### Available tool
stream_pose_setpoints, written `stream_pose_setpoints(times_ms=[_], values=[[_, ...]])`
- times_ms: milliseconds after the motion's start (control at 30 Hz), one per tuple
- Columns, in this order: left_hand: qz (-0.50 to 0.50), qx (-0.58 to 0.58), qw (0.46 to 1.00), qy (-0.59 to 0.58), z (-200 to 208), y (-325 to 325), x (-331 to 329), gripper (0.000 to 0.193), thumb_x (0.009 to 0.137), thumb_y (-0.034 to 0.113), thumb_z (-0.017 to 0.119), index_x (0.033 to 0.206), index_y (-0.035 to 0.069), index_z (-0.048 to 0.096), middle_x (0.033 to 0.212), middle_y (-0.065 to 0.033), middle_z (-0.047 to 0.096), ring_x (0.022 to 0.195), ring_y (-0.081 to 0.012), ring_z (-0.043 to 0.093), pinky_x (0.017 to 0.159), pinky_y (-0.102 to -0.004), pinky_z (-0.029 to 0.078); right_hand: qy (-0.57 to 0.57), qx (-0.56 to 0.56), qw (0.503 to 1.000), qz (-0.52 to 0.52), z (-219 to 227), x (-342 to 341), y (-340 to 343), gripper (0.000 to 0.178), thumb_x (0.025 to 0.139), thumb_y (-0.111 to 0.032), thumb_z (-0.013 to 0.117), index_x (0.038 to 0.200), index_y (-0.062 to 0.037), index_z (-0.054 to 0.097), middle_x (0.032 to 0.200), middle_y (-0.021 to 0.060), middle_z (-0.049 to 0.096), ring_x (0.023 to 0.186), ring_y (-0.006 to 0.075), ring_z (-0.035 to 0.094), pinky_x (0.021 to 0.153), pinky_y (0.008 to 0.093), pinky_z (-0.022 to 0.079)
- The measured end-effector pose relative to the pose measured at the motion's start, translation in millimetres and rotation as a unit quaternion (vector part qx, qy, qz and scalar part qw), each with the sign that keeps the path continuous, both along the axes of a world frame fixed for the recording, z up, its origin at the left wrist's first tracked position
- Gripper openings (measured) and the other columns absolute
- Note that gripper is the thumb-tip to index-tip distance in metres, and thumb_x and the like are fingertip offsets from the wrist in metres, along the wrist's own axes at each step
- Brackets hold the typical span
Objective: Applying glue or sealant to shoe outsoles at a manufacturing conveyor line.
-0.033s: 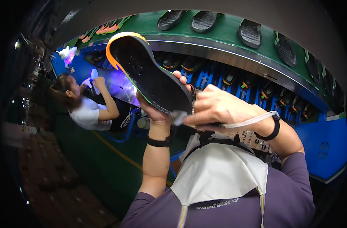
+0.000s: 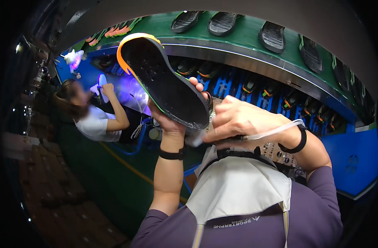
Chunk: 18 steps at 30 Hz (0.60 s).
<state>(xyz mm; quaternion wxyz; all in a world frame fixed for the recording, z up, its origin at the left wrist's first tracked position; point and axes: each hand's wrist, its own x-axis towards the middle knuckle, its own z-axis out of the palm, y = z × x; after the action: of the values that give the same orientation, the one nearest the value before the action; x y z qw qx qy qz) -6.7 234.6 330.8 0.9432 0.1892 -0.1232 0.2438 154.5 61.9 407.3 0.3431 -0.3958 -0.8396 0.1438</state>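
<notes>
One black shoe sole [image 2: 172, 89] with an orange and green rim is resting in the left hand [image 2: 170, 122], its orange end pointing away from the person. That hand's fingers are curling round the sole's right edge, while the palm is supporting its left side. Just beside the sole's near end, the right hand [image 2: 238, 122] is clasping a pale-tipped tool [image 2: 195, 139], fingers pressed together around it; blur is hiding whether the tip is touching the sole. To the sole's right, a white cord [image 2: 276, 130] is running along the right hand. Left of the sole, a co-worker [image 2: 98, 122] is holding a pale oval piece [image 2: 103, 87]. Beyond the sole, dark shoes [image 2: 271, 87] are sitting in a blue rack [image 2: 224, 84]; farther beyond it, dark soles [image 2: 273, 36] are lying on a green surface [image 2: 247, 27].
</notes>
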Motion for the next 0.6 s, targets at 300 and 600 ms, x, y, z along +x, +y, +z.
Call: stream_pose_setpoints(times_ms=[300, 600], values=[[0.003, 0.139, 0.984, 0.116, 13.5, 17.6, -2.5, 0.098, 0.092, 0.074, 0.049, 0.15, -0.006, 0.047, 0.14, -0.0329, 0.057, 0.125, -0.0442, 0.061, 0.107, -0.0588, 0.052, 0.02, -0.054, 0.998, 0.016, 3.0, 13.7, -3.3, 0.035, 0.084, -0.016, 0.082, 0.119, -0.012, 0.077, 0.085, 0.0038, 0.064, 0.087, 0.025, 0.06, 0.081, 0.0395, 0.042], [-0.059, 0.318, 0.912, 0.253, 41.8, 29.2, 16.5, 0.078, 0.104, 0.054, 0.038, 0.144, -0.012, 0.051, 0.13, -0.0343, 0.065, 0.113, -0.0429, 0.071, 0.099, -0.0522, 0.059, -0.023, -0.025, 0.999, 0.014, 7.8, 24.9, -4.1, 0.039, 0.083, -0.017, 0.081, 0.121, -0.0133, 0.076, 0.084, 0.003, 0.063, 0.086, 0.0231, 0.059, 0.081, 0.0397, 0.042]])
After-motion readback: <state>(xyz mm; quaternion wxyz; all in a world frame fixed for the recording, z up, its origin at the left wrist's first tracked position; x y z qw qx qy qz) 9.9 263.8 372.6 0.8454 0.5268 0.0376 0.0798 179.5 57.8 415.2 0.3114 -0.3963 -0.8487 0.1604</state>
